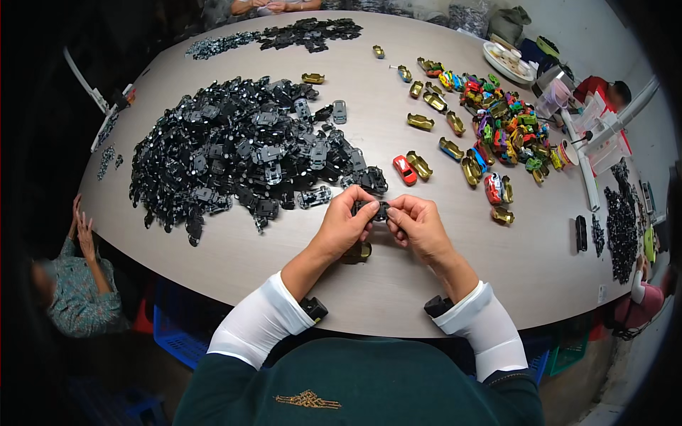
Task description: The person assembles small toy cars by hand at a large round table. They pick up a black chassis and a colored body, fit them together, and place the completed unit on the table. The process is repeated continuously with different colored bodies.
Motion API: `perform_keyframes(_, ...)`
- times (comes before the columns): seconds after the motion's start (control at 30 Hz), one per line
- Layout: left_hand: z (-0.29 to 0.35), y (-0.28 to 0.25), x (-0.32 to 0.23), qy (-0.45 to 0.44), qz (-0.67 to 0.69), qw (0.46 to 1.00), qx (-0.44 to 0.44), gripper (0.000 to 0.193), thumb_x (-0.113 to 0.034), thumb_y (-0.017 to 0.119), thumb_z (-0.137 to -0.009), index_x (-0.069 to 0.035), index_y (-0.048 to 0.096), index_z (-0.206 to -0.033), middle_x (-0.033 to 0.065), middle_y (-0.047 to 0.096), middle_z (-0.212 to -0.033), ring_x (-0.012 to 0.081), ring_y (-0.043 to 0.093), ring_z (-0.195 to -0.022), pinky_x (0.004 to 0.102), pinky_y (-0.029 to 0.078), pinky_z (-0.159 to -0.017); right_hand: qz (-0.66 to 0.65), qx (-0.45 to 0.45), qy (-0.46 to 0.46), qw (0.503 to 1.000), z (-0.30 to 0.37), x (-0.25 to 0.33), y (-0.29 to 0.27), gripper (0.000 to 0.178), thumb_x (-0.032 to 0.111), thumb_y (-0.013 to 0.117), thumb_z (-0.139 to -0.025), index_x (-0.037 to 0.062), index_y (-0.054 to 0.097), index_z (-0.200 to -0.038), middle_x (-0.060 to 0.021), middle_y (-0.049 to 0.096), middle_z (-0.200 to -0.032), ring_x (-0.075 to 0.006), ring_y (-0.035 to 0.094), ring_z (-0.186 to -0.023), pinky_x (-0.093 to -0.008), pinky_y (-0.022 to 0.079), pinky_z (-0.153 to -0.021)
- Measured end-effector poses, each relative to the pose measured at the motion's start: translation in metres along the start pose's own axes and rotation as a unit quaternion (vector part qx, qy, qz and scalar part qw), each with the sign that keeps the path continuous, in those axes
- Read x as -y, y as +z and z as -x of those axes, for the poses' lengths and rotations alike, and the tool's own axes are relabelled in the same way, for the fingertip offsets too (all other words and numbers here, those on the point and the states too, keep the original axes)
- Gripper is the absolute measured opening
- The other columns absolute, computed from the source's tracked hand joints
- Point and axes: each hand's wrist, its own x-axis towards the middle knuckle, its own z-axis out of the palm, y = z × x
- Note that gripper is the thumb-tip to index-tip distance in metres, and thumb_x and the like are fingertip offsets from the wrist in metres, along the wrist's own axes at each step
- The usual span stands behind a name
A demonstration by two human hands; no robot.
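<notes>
My left hand and my right hand meet above the table's near edge, both pinching one small black toy-car chassis between their fingertips. A gold toy-car shell lies on the table under my left wrist, partly hidden. Just beyond my hands spreads a big heap of black and grey chassis parts. A red toy car and a gold shell lie a little past my right hand.
The large beige table also holds scattered gold shells, a pile of colourful toy cars at the far right and more dark parts at the far end. Other people sit at the left, far and right edges. Blue crates stand below.
</notes>
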Motion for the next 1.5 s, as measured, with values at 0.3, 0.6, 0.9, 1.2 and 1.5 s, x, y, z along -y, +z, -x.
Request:
perform_keyframes(0.3, 0.002, 0.008, -0.008, 0.057, -0.131, 0.988, -0.067, 0.009, -0.011, 0.058, -0.094, -0.002, 0.059, -0.098, -0.0014, 0.057, -0.069, 0.0035, 0.049, -0.054, 0.0195, 0.042, -0.045, -0.039, -0.052, 0.019, 0.998, 0.004, 0.008, 0.009, 0.016, 0.011, 0.056, -0.096, -0.0023, 0.064, -0.097, 0.0008, 0.055, -0.065, -0.0030, 0.046, -0.049, -0.0176, 0.036, -0.039)
perform_keyframes(0.6, 0.004, 0.010, -0.012, 0.027, -0.114, 0.992, -0.046, 0.015, -0.011, 0.056, -0.095, -0.001, 0.065, -0.103, -0.0023, 0.057, -0.067, 0.0031, 0.050, -0.053, 0.0197, 0.042, -0.045, -0.007, -0.050, 0.005, 0.999, 0.003, 0.005, 0.009, 0.015, 0.011, 0.058, -0.095, -0.0012, 0.065, -0.096, 0.0012, 0.056, -0.066, -0.0029, 0.045, -0.050, -0.0168, 0.036, -0.040)
perform_keyframes(0.9, 0.008, 0.014, -0.016, 0.148, -0.238, 0.956, -0.090, 0.013, -0.008, 0.060, -0.091, 0.001, 0.066, -0.098, 0.0048, 0.062, -0.066, 0.0062, 0.053, -0.054, 0.0244, 0.041, -0.048, 0.041, -0.074, -0.027, 0.996, 0.005, 0.002, 0.016, 0.013, 0.010, 0.058, -0.094, -0.0005, 0.066, -0.093, 0.0019, 0.055, -0.062, -0.0021, 0.044, -0.046, -0.0170, 0.034, -0.039)
perform_keyframes(1.2, 0.020, 0.006, -0.036, 0.210, -0.288, 0.927, -0.116, 0.014, -0.005, 0.062, -0.086, 0.002, 0.067, -0.098, 0.0106, 0.066, -0.079, 0.0162, 0.059, -0.066, 0.0278, 0.047, -0.062, -0.049, -0.065, 0.008, 0.997, 0.007, 0.006, 0.020, 0.016, 0.012, 0.058, -0.094, 0.0023, 0.068, -0.102, 0.0020, 0.058, -0.066, -0.0023, 0.048, -0.051, -0.0164, 0.040, -0.044)
perform_keyframes(1.5, 0.192, -0.106, -0.089, 0.052, -0.457, 0.828, -0.321, 0.022, -0.004, 0.065, -0.080, -0.001, 0.065, -0.102, 0.0154, 0.065, -0.083, 0.0260, 0.063, -0.073, 0.0332, 0.049, -0.067, -0.052, -0.147, -0.045, 0.987, -0.003, -0.001, -0.002, 0.012, 0.010, 0.054, -0.096, 0.0025, 0.061, -0.091, -0.0040, 0.063, -0.073, -0.0088, 0.056, -0.061, -0.0212, 0.046, -0.055)
